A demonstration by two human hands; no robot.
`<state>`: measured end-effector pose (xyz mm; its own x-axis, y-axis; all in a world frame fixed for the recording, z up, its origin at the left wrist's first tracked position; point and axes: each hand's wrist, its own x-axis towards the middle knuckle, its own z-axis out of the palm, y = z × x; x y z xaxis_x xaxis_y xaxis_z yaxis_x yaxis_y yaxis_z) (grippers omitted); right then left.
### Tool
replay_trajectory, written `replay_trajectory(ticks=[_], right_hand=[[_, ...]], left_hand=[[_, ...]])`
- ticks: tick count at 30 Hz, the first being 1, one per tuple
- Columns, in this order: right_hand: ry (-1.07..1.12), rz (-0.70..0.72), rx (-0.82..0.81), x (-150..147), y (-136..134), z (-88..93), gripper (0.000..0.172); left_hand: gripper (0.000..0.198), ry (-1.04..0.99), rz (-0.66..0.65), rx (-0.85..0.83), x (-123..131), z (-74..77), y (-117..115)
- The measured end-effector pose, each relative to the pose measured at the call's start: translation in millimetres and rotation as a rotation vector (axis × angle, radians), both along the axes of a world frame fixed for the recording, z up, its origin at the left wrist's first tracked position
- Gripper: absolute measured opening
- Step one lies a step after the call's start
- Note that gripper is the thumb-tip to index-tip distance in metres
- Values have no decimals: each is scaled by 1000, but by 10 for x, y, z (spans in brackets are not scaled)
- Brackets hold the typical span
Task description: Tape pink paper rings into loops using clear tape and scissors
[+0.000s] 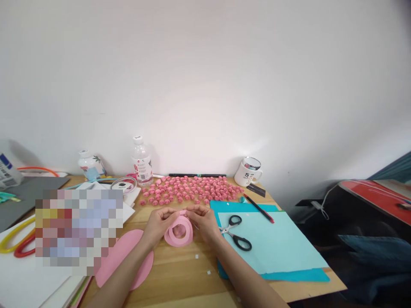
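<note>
Both hands meet over the middle of the wooden table around a pink paper spiral strip (179,244), whose loops hang below the fingers. My left hand (162,220) pinches the strip's upper part between thumb and fingers. From the other side, my right hand (203,219) grips the same strip close to its top end. Just beyond the fingers lie several small rolled pink paper roses (199,188). Pink paper circles (144,269) rest under and beside my left forearm. Black-handled scissors (236,233) lie to the right of my right hand, on light blue paper (276,244).
At the back stand a clear plastic bottle (142,164), a smaller white-capped bottle (90,166) and a white mug (247,172). A black-and-red pen (260,208) lies across the blue sheets. Papers (48,278) pile up at left, partly pixelated. Tiny white squares (197,256) dot the tabletop.
</note>
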<state>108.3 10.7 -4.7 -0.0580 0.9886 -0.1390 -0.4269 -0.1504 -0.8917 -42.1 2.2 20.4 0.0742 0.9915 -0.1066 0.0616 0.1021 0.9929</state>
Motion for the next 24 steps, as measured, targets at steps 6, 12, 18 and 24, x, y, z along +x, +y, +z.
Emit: replay_trajectory(ticks=[6,12,18,24], right_hand=[[-65,-49,39,-36,-21,-26,34],[-61,-49,70,-51,-39,-37,31],[-158,9,80,-23,-12,-16,34],[-176,18,98,-20,3,-1,37]], left_hand=[[31,-41,-55,34,35,-71,-20],[31,-39,-69,88,46,-67,-31],[28,15,65,137,69,-7,-60],[26,0,80,92,72,0,-54]])
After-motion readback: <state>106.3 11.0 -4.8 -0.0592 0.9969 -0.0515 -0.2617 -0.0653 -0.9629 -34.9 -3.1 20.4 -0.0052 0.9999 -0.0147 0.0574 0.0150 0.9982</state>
